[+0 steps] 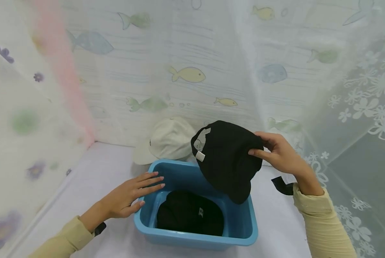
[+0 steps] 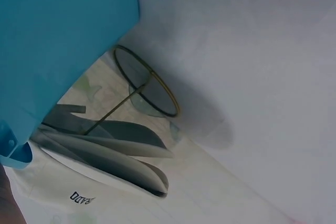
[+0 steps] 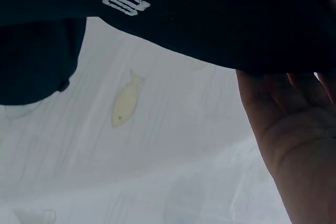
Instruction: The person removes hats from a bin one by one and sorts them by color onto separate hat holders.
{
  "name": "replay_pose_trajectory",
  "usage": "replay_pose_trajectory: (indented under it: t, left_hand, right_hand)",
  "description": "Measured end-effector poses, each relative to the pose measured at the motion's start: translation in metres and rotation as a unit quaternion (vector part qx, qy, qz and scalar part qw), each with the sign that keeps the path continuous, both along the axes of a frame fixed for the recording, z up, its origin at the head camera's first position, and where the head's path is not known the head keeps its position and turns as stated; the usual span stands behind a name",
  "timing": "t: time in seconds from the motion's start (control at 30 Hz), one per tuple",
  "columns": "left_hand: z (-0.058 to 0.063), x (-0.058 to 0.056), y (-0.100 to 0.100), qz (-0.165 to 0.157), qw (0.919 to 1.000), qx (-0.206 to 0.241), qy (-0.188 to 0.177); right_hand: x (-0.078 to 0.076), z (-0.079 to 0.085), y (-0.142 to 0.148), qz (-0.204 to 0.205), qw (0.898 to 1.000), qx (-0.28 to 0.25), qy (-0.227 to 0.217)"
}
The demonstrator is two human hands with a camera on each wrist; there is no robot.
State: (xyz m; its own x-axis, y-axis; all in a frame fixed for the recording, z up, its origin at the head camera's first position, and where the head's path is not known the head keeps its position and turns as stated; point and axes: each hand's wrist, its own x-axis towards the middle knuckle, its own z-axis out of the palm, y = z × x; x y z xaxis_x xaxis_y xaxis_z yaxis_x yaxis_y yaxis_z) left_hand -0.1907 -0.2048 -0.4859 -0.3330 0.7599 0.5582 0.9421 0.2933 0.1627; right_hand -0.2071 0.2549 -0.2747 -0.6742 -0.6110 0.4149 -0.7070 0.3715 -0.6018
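Matt cloth cap [image 1: 229, 157], smooth plastic tub [image 1: 192, 241]

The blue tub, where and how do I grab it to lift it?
I'd probably grip the blue tub by its rim at the left and right ends, coming from both sides: it sticks outward for fingers to hook under, while a white cap sits close behind.

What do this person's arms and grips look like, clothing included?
The left grip and right grip are ungloved. The long, khaki-yellow fabric left sleeve and matching right sleeve end in cuffs, with a flat black strap end showing beside each.
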Motion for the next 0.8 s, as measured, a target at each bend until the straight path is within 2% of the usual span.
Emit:
replay_pose_trajectory:
  t: [0.3,0.4,0.6,0.8]
  left_hand:
    - [0.003,-0.001,-0.004,-0.006,0.9998,-0.019,-0.001]
    - [0.005,-0.001,-0.005,-0.009,0.9997,-0.022,-0.007]
    - [0.007,-0.004,-0.005,-0.014,0.9994,-0.03,0.004]
    - [0.005,-0.004,-0.005,-0.012,0.9993,-0.035,0.008]
  right_hand:
    - [-0.016,0.002,0.013,-0.055,0.998,-0.015,0.019]
    - [-0.025,0.002,0.015,-0.076,0.997,-0.005,0.025]
    - [-0.043,0.0,0.018,-0.109,0.994,0.012,0.029]
    - [-0.061,-0.007,0.019,-0.157,0.986,0.02,0.049]
